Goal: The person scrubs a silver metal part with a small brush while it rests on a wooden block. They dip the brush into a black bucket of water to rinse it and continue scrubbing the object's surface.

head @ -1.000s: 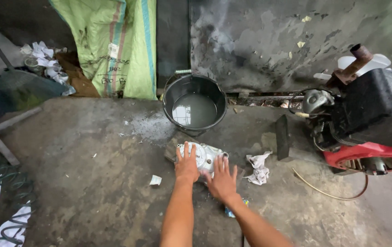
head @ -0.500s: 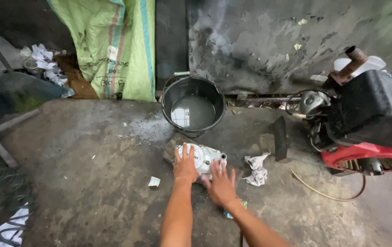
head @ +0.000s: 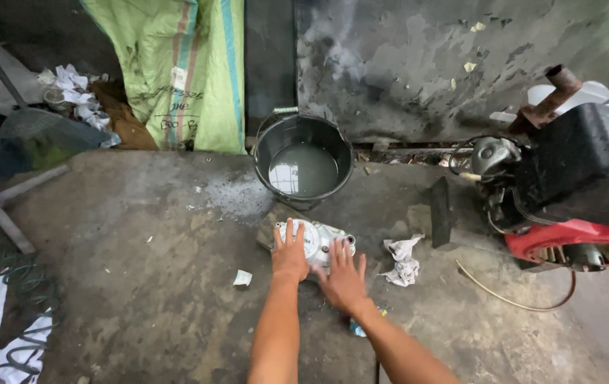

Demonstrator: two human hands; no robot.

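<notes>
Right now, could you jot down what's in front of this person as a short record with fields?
Setting: stained concrete floor by a dark wall
Left hand: flat on a white-grey metal engine cover lying on the floor
Right hand: flat, fingers spread, at the cover's near edge
Behind cover: black bucket holding cloudy liquid
Right of cover: crumpled white rag
Far right: red and black engine machine
Back left: green woven sack

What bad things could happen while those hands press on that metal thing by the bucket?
The black bucket of murky liquid stands right behind the pale metal engine cover; a shove could perhaps tip or splash it. The left hand and right hand are bare, so hard metal edges might scrape the fingers.
</notes>
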